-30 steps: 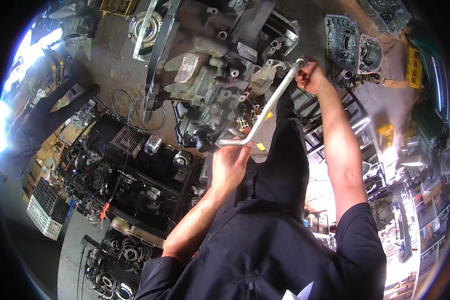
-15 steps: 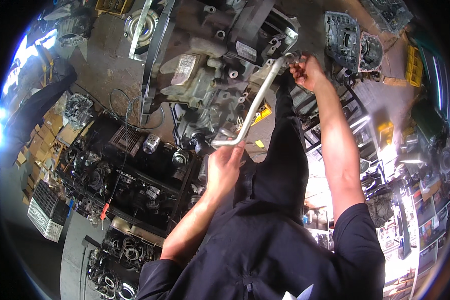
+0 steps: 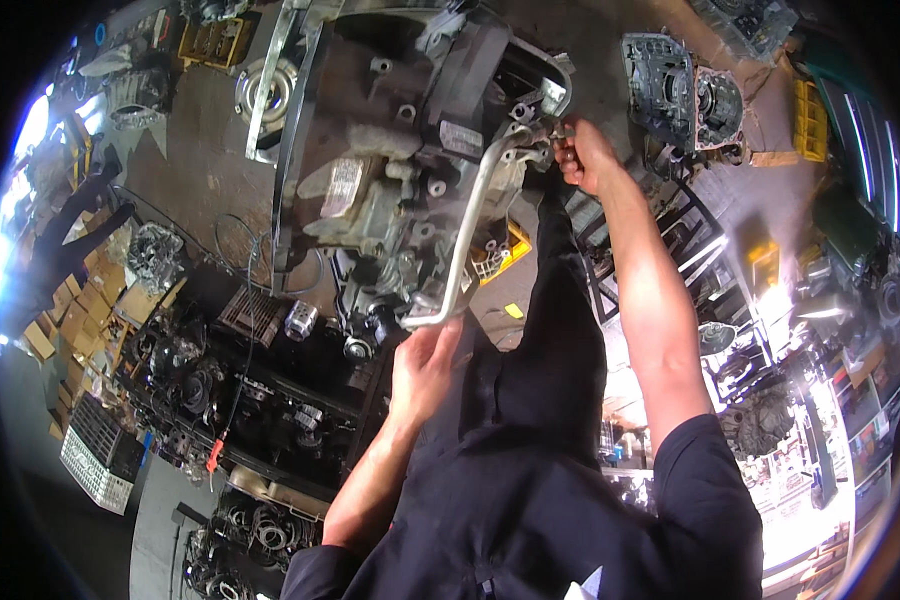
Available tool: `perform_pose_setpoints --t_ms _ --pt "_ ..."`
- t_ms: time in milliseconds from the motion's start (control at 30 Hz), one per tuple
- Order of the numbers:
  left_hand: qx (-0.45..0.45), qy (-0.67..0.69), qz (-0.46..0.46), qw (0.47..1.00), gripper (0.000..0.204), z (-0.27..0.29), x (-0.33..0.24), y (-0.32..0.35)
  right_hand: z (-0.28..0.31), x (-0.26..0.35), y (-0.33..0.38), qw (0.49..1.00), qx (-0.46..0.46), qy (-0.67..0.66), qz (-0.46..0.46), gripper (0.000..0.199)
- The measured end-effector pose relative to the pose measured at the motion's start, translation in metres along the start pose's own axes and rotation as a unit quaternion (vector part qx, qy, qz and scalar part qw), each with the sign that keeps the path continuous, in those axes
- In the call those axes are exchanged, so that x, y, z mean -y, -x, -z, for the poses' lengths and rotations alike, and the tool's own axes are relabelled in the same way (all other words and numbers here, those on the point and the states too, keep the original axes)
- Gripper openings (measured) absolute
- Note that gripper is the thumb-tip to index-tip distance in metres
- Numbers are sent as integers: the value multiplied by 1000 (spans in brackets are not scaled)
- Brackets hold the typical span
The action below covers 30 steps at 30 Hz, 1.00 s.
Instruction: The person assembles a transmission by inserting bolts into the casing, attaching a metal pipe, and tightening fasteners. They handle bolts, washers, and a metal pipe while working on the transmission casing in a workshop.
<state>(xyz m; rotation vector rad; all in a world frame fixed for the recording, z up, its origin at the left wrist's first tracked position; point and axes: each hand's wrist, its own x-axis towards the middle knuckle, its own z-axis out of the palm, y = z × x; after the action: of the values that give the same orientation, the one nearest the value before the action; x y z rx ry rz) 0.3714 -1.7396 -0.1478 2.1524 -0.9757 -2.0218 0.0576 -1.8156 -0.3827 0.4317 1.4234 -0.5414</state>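
Observation:
A large grey metal gearbox housing (image 3: 390, 170) stands in front of me. Along its right side runs a bent silver metal pipe (image 3: 467, 235). My left hand (image 3: 422, 365) holds the pipe's lower end near the housing's bottom. My right hand (image 3: 582, 155) is stretched out and closed around the pipe's upper end, where it meets the housing's top right corner. My dark trousers and shirt fill the lower middle of the view.
A yellow crate (image 3: 505, 255) sits on the floor behind the pipe. Black racks of engine parts (image 3: 220, 400) lie at lower left. Other metal castings (image 3: 685, 95) rest at upper right, with a white basket (image 3: 95, 455) at far left.
The view has closed in on the housing. Both hands have moved the pipe up and against the housing's right side, and the pipe now stands steeper.

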Motion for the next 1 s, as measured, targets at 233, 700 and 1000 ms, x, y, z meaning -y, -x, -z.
perform_pose_setpoints --t_ms 233,700,1000 --pt "-148 -193 -158 957 15 14 -21 14 -4 10 -4 999 30 17 15 38" --pt "-169 -463 -349 797 28 5 -26 -12 -8 30 -35 974 182 117 61 29" --pt "-139 -461 -368 796 27 11 -21 -17 8 -4 -105 996 -26 68 53 21"
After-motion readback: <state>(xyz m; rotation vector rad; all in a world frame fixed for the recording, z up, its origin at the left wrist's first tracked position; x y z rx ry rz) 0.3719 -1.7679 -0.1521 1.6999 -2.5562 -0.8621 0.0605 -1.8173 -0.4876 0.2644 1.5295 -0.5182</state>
